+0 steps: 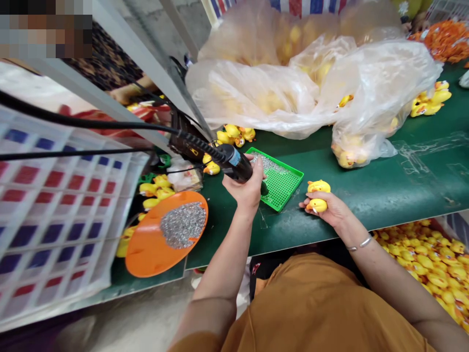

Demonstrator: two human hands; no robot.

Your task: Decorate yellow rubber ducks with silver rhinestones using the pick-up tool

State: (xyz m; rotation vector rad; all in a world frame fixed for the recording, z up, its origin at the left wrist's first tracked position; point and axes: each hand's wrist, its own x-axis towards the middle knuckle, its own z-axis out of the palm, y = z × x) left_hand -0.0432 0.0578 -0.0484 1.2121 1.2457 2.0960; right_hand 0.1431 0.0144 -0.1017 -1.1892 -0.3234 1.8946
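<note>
My left hand (pixel 247 188) is wrapped round a black corded electric screwdriver (pixel 238 164), its tip pointing toward a green perforated tray (pixel 280 188). Small silver pieces (pixel 271 164), likely screws, lie along the tray's far side. To the right of the tray, my right hand (pixel 333 210) grips yellow toy ducks (pixel 318 205); two show between the fingers and thumb. On the left, an orange dish (pixel 146 244) holds a heap of similar silver pieces (pixel 183 225).
Clear plastic bags (pixel 256 93) of ducks cover the back of the green table (pixel 366 195). Loose ducks (pixel 234 134) sit behind the tray. A bin of ducks (pixel 432 264) is below right. A metal post (pixel 176 73) and a woven crate (pixel 54 210) stand left; a co-worker's hand (pixel 126 93) is beyond.
</note>
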